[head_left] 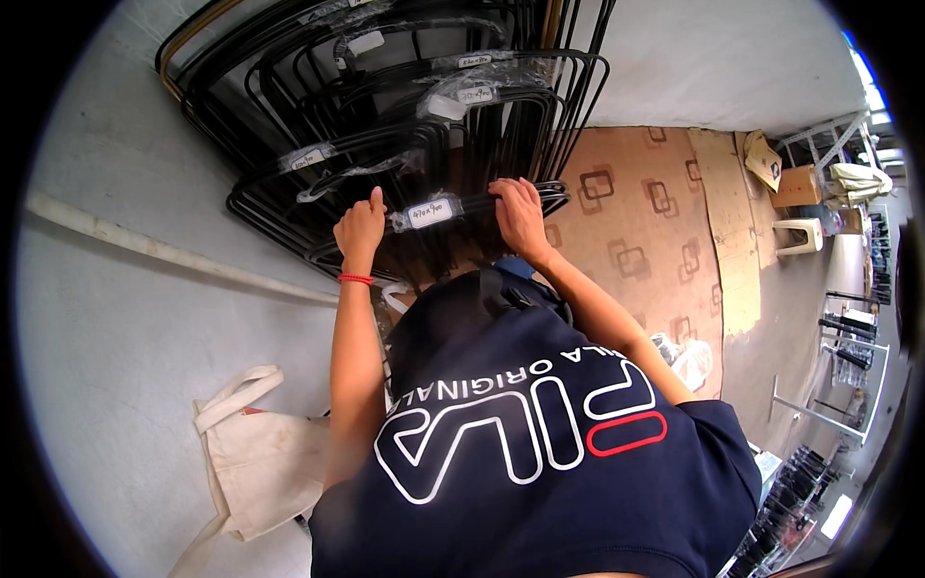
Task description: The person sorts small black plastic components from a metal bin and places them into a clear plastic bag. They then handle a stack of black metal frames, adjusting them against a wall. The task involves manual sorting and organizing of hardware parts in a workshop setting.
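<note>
Both of my hands are at the top bars of a bundle of black metal tube frames (472,205), which stands closest to me. My left hand (362,229), with a red bracelet at the wrist, closes around the bundle's left part, its thumb pointing up. The fingers of my right hand (520,214) curl over the bars near the right corner. Between the hands, a white handwritten label (429,212) is fixed to the bars under clear plastic wrap. Farther back lean several more black frames (385,144), also labelled and partly wrapped.
A pale wall with a pipe (183,252) runs along the left, where a cream cloth bag (265,462) hangs. Patterned brown flooring (631,207) lies to the right. Beyond it are a white stool (798,235), a cardboard box (798,187) and metal racks (853,337).
</note>
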A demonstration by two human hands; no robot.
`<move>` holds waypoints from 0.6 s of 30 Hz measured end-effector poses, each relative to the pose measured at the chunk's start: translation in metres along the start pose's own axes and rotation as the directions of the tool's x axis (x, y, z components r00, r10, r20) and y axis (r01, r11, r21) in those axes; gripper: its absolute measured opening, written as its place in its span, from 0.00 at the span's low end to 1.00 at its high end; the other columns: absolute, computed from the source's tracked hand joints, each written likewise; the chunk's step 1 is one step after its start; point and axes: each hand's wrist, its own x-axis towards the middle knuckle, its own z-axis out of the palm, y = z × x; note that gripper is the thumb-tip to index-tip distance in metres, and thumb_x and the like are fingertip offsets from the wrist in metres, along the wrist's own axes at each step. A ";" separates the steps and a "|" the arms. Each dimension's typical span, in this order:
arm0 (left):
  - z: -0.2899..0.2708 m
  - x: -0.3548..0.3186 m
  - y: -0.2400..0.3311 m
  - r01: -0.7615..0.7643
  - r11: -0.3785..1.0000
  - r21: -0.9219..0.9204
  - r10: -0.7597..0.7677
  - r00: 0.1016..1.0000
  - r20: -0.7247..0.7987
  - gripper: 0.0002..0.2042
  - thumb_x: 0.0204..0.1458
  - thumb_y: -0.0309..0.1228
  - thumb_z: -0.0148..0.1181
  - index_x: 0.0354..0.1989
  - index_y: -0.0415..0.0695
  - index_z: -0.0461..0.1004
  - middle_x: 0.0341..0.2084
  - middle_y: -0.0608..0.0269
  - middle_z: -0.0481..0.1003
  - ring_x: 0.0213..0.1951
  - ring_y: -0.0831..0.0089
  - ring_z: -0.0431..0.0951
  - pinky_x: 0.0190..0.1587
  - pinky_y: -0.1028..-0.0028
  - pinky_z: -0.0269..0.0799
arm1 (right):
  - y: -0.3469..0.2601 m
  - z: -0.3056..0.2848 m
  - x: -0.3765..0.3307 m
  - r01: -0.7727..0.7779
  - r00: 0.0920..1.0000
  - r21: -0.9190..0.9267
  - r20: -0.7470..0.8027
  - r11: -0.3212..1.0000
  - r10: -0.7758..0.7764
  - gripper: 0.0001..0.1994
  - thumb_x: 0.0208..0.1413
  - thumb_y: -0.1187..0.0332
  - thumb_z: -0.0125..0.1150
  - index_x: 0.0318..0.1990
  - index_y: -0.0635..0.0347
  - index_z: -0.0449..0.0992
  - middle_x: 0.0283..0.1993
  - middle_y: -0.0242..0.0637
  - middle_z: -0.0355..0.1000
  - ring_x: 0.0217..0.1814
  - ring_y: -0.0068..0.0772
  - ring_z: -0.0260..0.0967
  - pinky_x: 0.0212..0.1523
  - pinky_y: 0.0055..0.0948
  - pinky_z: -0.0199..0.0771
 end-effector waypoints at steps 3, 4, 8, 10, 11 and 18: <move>0.000 0.004 0.001 -0.006 1.000 -0.014 0.006 1.000 -0.004 0.25 0.53 0.48 0.33 0.22 0.49 0.77 0.24 0.55 0.75 0.33 0.56 0.74 0.38 0.63 0.66 | 0.003 0.001 0.002 -0.012 1.000 0.004 0.014 1.000 0.012 0.10 0.46 0.76 0.47 0.39 0.59 0.65 0.40 0.34 0.66 0.50 0.33 0.60 0.56 0.35 0.51; -0.001 0.005 0.001 -0.016 1.000 -0.010 0.016 1.000 -0.001 0.24 0.53 0.46 0.34 0.22 0.48 0.77 0.23 0.53 0.75 0.32 0.55 0.74 0.37 0.62 0.67 | 0.003 0.001 0.003 -0.009 1.000 0.008 0.018 1.000 0.009 0.10 0.46 0.76 0.47 0.39 0.59 0.65 0.40 0.34 0.66 0.50 0.33 0.60 0.56 0.35 0.51; -0.002 0.009 0.002 -0.006 0.996 0.094 0.008 1.000 -0.021 0.21 0.49 0.41 0.37 0.22 0.41 0.76 0.24 0.46 0.74 0.32 0.51 0.73 0.37 0.60 0.67 | 0.004 -0.001 0.008 0.003 0.999 0.021 0.034 1.000 -0.003 0.10 0.46 0.76 0.47 0.39 0.59 0.65 0.40 0.35 0.66 0.50 0.34 0.60 0.56 0.36 0.51; -0.001 0.012 0.002 0.002 0.995 0.101 0.000 1.000 -0.020 0.21 0.47 0.41 0.38 0.22 0.38 0.75 0.25 0.43 0.73 0.33 0.50 0.73 0.38 0.60 0.67 | 0.006 -0.001 0.008 0.001 0.999 0.024 0.040 1.000 -0.002 0.11 0.46 0.76 0.47 0.39 0.59 0.65 0.41 0.35 0.66 0.50 0.35 0.60 0.56 0.37 0.51; -0.001 0.013 0.002 0.006 0.995 0.104 -0.004 1.000 -0.020 0.21 0.46 0.41 0.39 0.22 0.36 0.75 0.25 0.42 0.73 0.33 0.49 0.73 0.38 0.59 0.67 | 0.007 -0.001 0.009 0.000 0.999 0.026 0.044 1.000 -0.001 0.11 0.46 0.76 0.47 0.39 0.59 0.65 0.41 0.35 0.66 0.50 0.35 0.60 0.56 0.37 0.51; -0.009 0.008 0.009 -0.033 0.996 0.083 0.034 0.999 -0.006 0.20 0.45 0.41 0.41 0.23 0.39 0.75 0.25 0.45 0.73 0.33 0.50 0.73 0.37 0.60 0.68 | 0.008 0.001 0.008 0.001 0.999 0.031 0.044 1.000 -0.002 0.11 0.45 0.76 0.48 0.39 0.59 0.65 0.42 0.36 0.65 0.51 0.37 0.60 0.56 0.39 0.52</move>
